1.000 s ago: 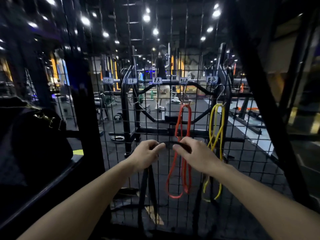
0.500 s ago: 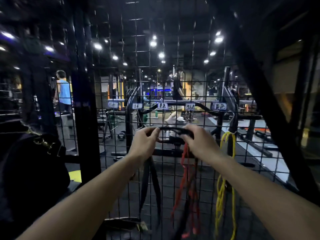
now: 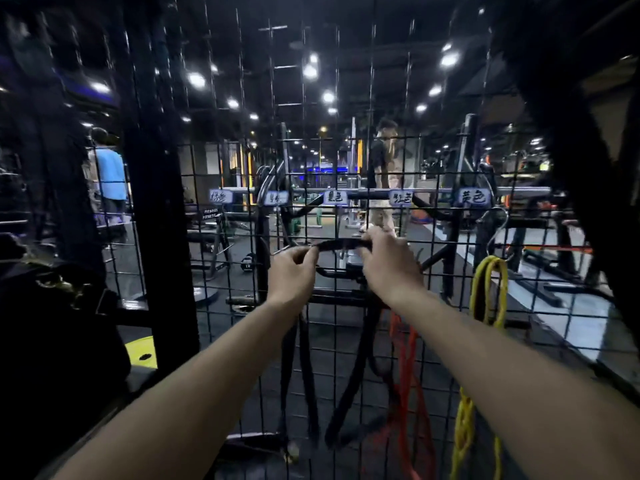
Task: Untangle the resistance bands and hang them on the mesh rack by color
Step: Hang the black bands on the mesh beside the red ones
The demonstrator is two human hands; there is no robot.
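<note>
**Operator:** What changed?

**Manual:** You have raised the black band [image 3: 341, 243] up the mesh rack [image 3: 214, 306] to just below the labels. Your left hand [image 3: 291, 271] and right hand [image 3: 389, 263] pinch its top, fingers curled.

**Operator:** Meaning?

**Manual:** Hooking probably comes next; red band [image 3: 408, 358] and yellow band [image 3: 486, 292] already hang.

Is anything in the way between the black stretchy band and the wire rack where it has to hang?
Nothing visible blocks it. Both the left hand and right hand hold the black rubber resistance band right up against the black wire mesh rack. The hook itself is too dark to make out.
</note>
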